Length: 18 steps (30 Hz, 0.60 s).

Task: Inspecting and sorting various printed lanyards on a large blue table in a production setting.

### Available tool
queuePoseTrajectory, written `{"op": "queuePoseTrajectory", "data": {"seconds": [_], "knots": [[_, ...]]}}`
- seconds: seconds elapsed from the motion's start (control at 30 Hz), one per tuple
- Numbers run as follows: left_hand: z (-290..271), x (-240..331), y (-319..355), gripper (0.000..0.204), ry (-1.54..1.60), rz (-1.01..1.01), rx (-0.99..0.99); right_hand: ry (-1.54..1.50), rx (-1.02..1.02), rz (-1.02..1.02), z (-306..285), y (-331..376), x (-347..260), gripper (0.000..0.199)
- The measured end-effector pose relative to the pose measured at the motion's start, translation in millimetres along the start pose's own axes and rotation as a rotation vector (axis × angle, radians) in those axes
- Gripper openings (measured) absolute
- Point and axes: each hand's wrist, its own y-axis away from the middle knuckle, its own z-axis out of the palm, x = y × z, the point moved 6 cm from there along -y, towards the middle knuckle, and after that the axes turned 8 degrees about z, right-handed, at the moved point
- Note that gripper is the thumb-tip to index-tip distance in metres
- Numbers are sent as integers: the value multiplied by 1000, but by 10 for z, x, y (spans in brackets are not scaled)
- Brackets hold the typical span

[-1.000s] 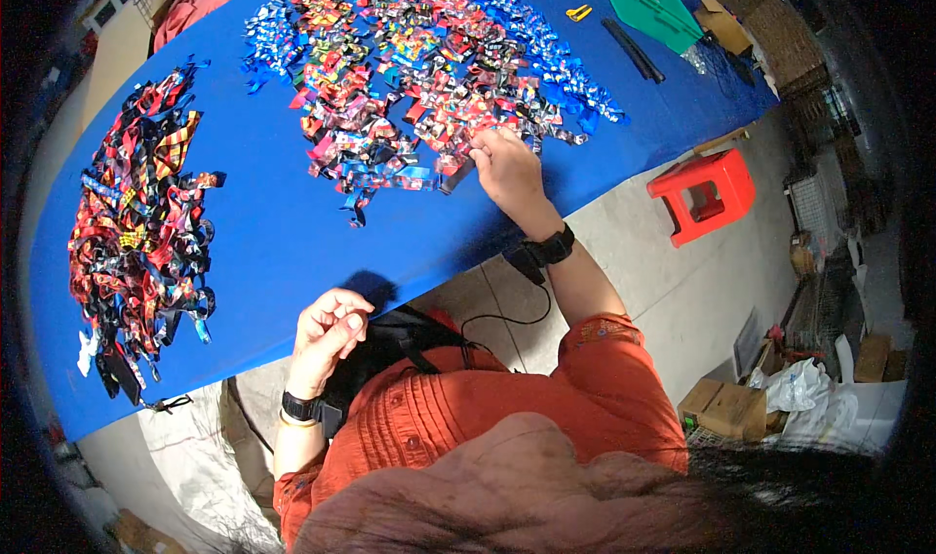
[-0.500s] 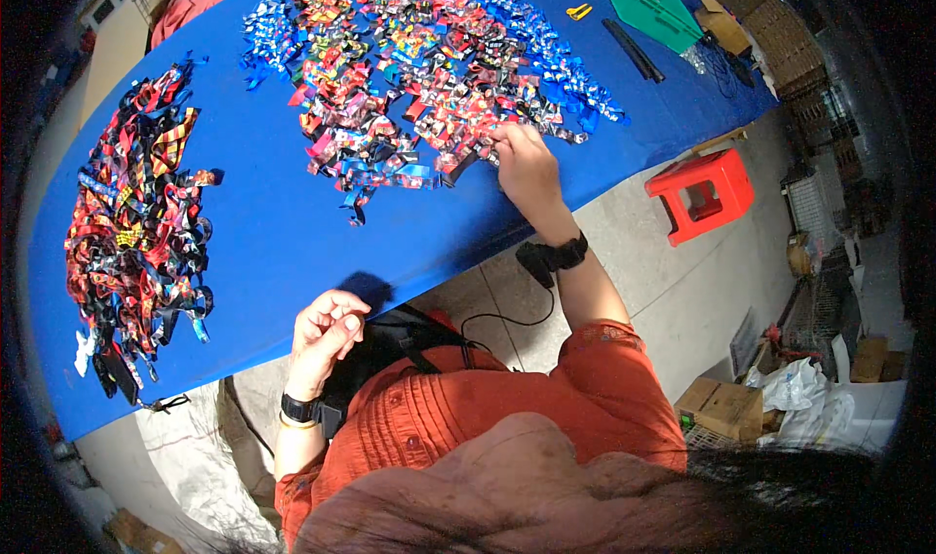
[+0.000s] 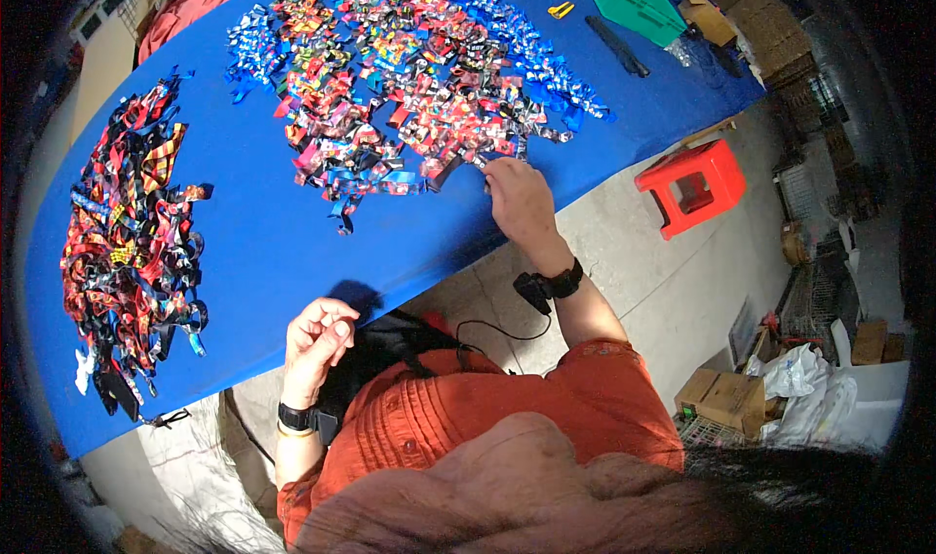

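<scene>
A large pile of short printed fabric straps [image 3: 458, 115], red, black and multicoloured, is spread over the blue-covered table [image 3: 263, 271]. My right hand [image 3: 522, 203] is at the pile's near edge, its fingers pinched on the end of a short printed strap; the fingers partly hide it. My left hand [image 3: 318, 347] hovers by the table's near edge, fingers curled and the thumb against them. Whatever it holds, if anything, is hidden. Farther left lies a second heap of longer, darker printed straps [image 3: 132, 242], apart from both hands.
Blue straps [image 3: 526, 52] line the pile's right side. Beyond them are a yellow-handled cutter [image 3: 561, 10], a black bar-like object [image 3: 616, 47] and a green tray [image 3: 634, 3]. A red stool [image 3: 717, 188] stands right of the table; cardboard boxes [image 3: 726, 400] sit behind it.
My right hand has drawn slightly back toward me from the pile, fingers still pinched. The left hand stays curled in nearly the same place. The whole view has shifted a little.
</scene>
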Motion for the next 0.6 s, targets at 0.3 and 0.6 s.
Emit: {"op": "queuePoseTrajectory", "data": {"seconds": [0.3, 0.6], "knots": [[-123, -2, 61, 18, -41, 15, 65, 106, 64, 18, -101, 103, -155, 41], [-312, 197, 129, 11, -343, 32, 247, 71, 230, -8, -317, 140, -365, 27]]}}
